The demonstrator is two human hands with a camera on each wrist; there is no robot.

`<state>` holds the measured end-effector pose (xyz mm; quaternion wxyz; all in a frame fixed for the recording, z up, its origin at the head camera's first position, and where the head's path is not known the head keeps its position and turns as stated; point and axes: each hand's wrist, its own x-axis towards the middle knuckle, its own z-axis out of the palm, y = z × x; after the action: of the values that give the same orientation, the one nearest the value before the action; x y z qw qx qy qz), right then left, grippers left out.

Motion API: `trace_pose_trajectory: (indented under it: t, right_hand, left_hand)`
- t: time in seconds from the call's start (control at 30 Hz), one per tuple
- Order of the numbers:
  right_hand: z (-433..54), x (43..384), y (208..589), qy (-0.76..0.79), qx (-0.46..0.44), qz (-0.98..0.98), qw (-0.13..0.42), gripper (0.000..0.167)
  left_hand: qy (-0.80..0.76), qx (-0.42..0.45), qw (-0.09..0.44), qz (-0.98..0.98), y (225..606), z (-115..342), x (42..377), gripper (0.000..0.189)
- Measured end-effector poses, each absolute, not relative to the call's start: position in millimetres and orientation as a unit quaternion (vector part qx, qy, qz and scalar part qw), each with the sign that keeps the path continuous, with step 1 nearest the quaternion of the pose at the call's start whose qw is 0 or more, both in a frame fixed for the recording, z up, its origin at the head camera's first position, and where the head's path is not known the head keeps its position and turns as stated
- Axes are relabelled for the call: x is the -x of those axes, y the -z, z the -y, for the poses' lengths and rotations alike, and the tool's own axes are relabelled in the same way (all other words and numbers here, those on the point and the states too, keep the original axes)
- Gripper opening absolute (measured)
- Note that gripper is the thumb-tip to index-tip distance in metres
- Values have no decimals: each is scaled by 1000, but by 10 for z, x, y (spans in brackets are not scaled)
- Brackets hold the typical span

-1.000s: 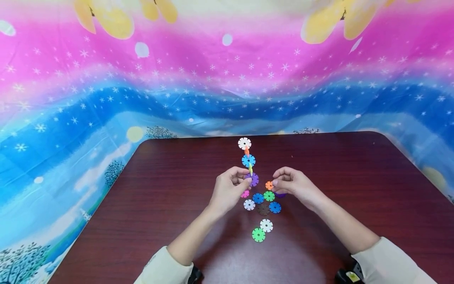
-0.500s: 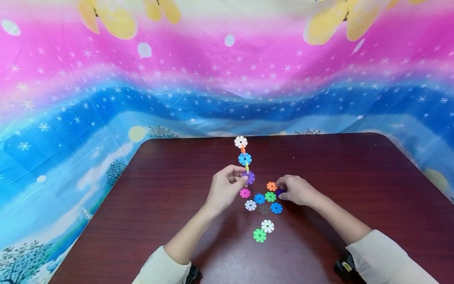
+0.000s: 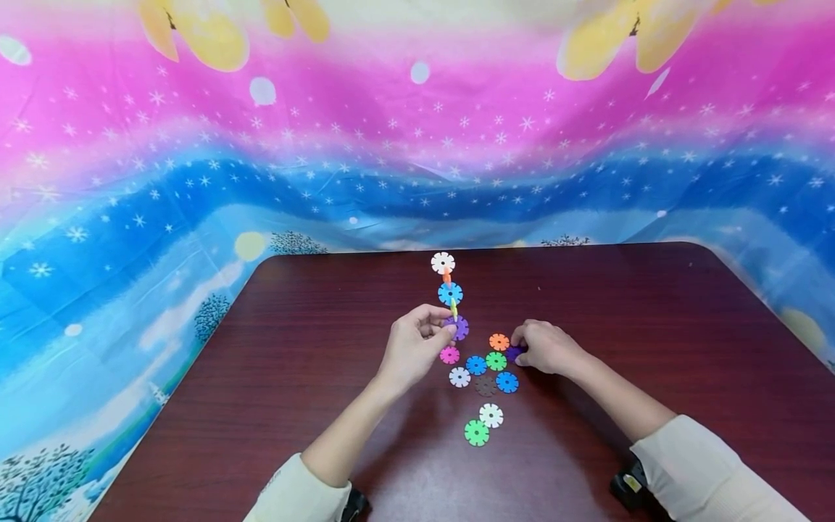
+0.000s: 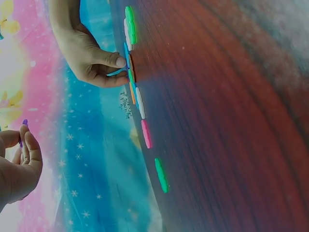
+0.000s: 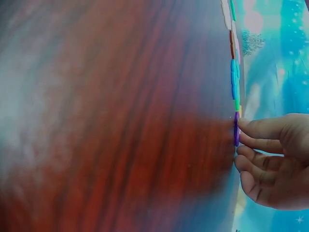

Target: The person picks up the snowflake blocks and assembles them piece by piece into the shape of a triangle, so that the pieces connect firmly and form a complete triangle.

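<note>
My left hand (image 3: pixel 417 348) pinches a purple notched disc (image 3: pixel 460 328) between thumb and fingers, above the table. Linked to that disc runs a chain: a yellow disc (image 3: pixel 454 309) seen edge-on, a light blue disc (image 3: pixel 450 293), an orange disc (image 3: pixel 446 276) edge-on, and a white disc (image 3: pixel 443 262) at the far end. At the table, my right hand (image 3: pixel 550 348) has thumb and fingertips on a dark purple disc (image 5: pixel 236 129), which still lies flat. Its outer part is hidden by the fingers in the head view.
Beside the right hand lie an orange disc (image 3: pixel 499 341) and a green disc (image 3: pixel 496 361). Blue, white, brown and pink discs (image 3: pixel 449 354) are grouped nearby. Closer in, a white disc (image 3: pixel 491 415) touches a green one (image 3: pixel 476 433). A printed cloth (image 3: pixel 417 167) hangs behind the table.
My right hand has come down beside the orange disc onto the dark purple disc. The left hand and its chain shifted slightly left, uncovering the pink disc.
</note>
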<state>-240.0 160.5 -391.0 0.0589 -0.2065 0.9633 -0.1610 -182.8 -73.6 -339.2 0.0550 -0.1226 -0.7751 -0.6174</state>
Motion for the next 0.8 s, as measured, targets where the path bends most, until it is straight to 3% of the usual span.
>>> trace_pose_trajectory:
  t: [0.37,0.8]
  right_hand:
    - [-1629,2392,3925,213,197,-955,54,18]
    - [-1612,2220,3826,320,218,-919,-68,17]
  left_hand:
    - [615,120,53,778,3410,732,1825,18]
    - [615,124,45,777,3423,726,1827,19]
